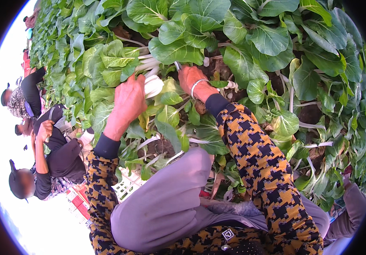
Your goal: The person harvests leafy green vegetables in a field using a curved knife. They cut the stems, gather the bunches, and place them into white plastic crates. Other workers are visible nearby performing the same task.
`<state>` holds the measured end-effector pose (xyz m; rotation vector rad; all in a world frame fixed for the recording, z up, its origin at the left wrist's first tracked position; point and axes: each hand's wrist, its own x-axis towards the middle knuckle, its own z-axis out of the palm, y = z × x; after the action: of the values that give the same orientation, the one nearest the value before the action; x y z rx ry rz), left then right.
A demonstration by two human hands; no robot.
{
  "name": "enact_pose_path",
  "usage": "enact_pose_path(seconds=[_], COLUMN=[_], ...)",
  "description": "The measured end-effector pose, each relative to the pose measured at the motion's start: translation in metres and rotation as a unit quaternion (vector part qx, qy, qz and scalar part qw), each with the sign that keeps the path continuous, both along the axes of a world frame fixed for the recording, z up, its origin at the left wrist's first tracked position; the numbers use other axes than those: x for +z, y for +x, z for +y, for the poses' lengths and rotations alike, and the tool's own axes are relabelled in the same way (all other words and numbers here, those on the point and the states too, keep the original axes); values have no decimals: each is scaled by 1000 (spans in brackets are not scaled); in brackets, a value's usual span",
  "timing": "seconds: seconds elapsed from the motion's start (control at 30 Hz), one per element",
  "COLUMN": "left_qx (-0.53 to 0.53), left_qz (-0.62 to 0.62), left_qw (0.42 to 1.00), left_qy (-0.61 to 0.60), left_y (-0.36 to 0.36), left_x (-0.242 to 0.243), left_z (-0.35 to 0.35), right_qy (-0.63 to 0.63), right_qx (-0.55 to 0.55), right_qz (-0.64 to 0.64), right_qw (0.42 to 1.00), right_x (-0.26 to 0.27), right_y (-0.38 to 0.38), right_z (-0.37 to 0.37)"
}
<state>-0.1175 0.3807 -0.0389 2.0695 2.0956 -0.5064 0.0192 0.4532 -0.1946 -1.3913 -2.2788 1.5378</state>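
Pale-stemmed bok choy (148,65) lies with its leaves to the left, and my left hand (130,98) grips it at the stems. The trimmed white base (153,86) of a bok choy shows just right of that hand's fingers. My right hand (190,79), with a metal bangle (198,85) at the wrist, is closed on a thin pale metal blade (177,65) near a broad green leaf. The tool's handle is hidden in the fist. Loose yellow-green leaves (170,87) lie between my hands.
Dense leafy plants (269,41) fill the ground ahead and to the right. Cut leaves lie near my knee (170,197). A white plastic crate (128,185) stands beside it. Co-workers (58,153) crouch at the left, one holding a blade; another person's leg (350,210) shows at lower right.
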Motion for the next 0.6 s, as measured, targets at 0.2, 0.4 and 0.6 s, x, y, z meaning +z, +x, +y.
enact_pose_path(seconds=[0.2,0.4,0.6], left_qx=[39,-15,-31], left_qz=[5,25,72], left_qw=[999,999,995], left_qy=[-9,41,56], left_y=[-4,3,5], left_x=[-3,-9,-27], left_z=[7,-4,-16], right_qy=[27,-66,57], right_qx=[17,92,25], right_qz=[3,-12,28], right_qw=[1000,993,998], right_x=[4,11,48], right_y=[-8,30,84], right_z=[-1,-11,-51])
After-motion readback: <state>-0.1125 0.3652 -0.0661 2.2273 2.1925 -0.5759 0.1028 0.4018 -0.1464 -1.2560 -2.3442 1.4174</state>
